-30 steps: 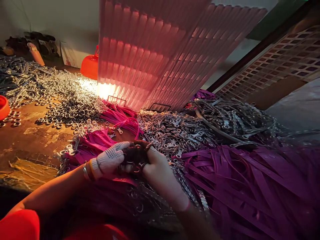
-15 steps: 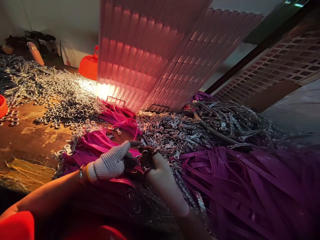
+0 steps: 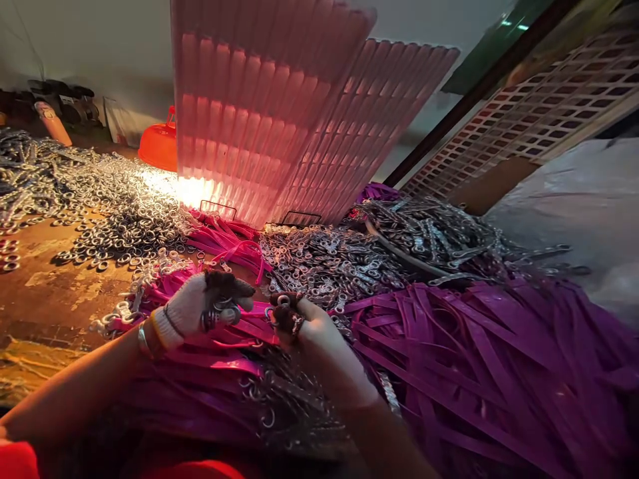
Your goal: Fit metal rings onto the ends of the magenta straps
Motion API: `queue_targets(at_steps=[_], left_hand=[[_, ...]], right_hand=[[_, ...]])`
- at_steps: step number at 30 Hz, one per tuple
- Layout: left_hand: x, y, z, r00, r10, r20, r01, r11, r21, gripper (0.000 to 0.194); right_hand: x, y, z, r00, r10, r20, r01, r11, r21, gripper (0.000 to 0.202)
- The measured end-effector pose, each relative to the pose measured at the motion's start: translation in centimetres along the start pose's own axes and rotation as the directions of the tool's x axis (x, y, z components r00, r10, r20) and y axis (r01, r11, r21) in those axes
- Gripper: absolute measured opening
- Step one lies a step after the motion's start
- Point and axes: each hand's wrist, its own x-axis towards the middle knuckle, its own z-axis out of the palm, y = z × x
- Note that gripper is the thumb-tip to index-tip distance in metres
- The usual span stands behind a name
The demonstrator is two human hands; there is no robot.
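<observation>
I am seeing my gloved left hand (image 3: 197,307) gripping metal rings (image 3: 219,314), my right hand (image 3: 307,329) pinching a clip (image 3: 282,303). Finished pink straps (image 3: 170,286) are lying left; purple straps (image 3: 479,359) are waiting right.

White knitted glove with dark grip dots on the left hand (image 3: 192,307), its fingertips stained dark. Thin metal bangle (image 3: 144,339) at that wrist. Right hand (image 3: 319,336) gloved too, paler, fingertips equally grimy.
</observation>
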Motion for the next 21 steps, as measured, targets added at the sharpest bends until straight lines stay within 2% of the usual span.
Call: queue_targets(at_steps=[1, 3, 4, 7, 9, 11, 13, 15, 17, 18, 19, 21], left_hand=[[0.2, -0.5, -0.3, 1.000, 0.013, -0.019, -0.013, 1.000, 0.028, 0.030], [0.3, -1.4, -0.4, 0.993, 0.116, -0.014, -0.110, 0.968, 0.224, 0.026], [0.2, -1.9, -0.2, 0.980, 0.200, 0.018, -0.193, 0.918, 0.345, 0.024], [0.1, -2.7, 0.7, 0.902, 0.400, 0.160, -0.406, 0.664, 0.629, 0.020], [0.1, -3.0, 1.1, 0.871, 0.449, 0.197, -0.441, 0.541, 0.716, 0.016], [0.3, -3.4, 1.2, 0.870, 0.460, 0.178, -0.418, 0.495, 0.762, 0.013], [0.6, -4.0, 1.0, 0.873, 0.463, 0.152, -0.389, 0.475, 0.789, 0.010], [1.0, -4.6, 0.7, 0.877, 0.462, 0.132, -0.366, 0.463, 0.807, 0.008], [1.4, -4.7, 0.5, 0.886, 0.449, 0.111, -0.339, 0.467, 0.816, 0.010], [1.7, -4.5, 0.5, 0.894, 0.436, 0.105, -0.325, 0.469, 0.821, 0.012], [2.0, -4.2, 0.6, 0.901, 0.422, 0.101, -0.313, 0.471, 0.825, 0.014], [2.6, -2.8, 1.1, 0.913, 0.400, 0.081, -0.298, 0.518, 0.802, 0.016]], right_hand=[[0.0, -0.1, 0.0, 1.000, 0.016, 0.023, -0.017, 1.000, 0.026, 0.044], [0.1, -0.2, 0.1, 0.996, 0.043, 0.075, -0.047, 0.997, 0.058, 0.042], [0.1, -0.2, 0.2, 0.993, 0.054, 0.102, -0.061, 0.996, 0.060, 0.040], [0.1, 0.0, 0.5, 0.985, 0.074, 0.158, -0.075, 0.997, 0.002, 0.033], [0.0, 0.5, 0.6, 0.992, 0.013, 0.122, 0.005, 0.990, -0.142, 0.024], [-0.3, 0.9, 0.4, 0.980, -0.191, 0.056, 0.198, 0.911, -0.362, 0.017], [-0.5, 1.2, 0.2, 0.905, -0.414, 0.095, 0.383, 0.698, -0.605, 0.022], [-0.8, 1.2, 0.2, 0.844, -0.498, 0.198, 0.424, 0.394, -0.815, 0.026], [-1.0, 0.9, 0.4, 0.849, -0.462, 0.256, 0.322, 0.069, -0.944, 0.025], [-1.1, 0.7, 0.5, 0.862, -0.438, 0.257, 0.255, -0.065, -0.965, 0.023], [-1.2, 0.5, 0.6, 0.876, -0.408, 0.257, 0.208, -0.161, -0.965, 0.022], [-1.3, 0.4, 0.6, 0.907, -0.307, 0.288, 0.222, -0.233, -0.947, 0.017]])
